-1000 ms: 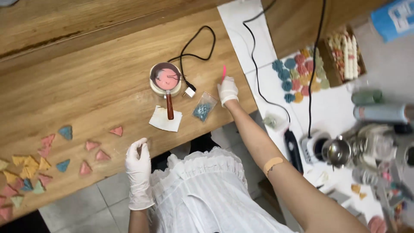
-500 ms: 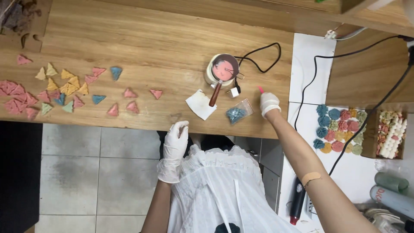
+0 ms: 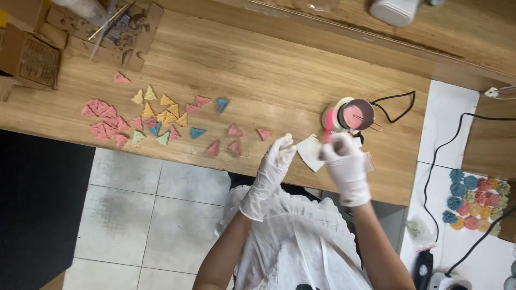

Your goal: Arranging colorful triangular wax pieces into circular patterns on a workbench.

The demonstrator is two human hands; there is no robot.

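Observation:
Both my hands wear white gloves and hover over the front edge of a wooden table. My right hand is closed around a pink stick that points up next to a small round pot of pink liquid. My left hand is raised with its fingers drawn together, the tips close to a white paper scrap; blur hides whether it holds anything. Several small pink, yellow and blue triangular pieces lie scattered to the left.
A black cable runs from the pot. Torn cardboard lies at the back left, a white container at the back. Coloured rosette pieces sit on a white surface to the right, with more cables. Tiled floor below.
The view has swung further left. My left hand lifted off the table edge and my right hand moved in with the pink stick, so both now meet near the white paper scrap.

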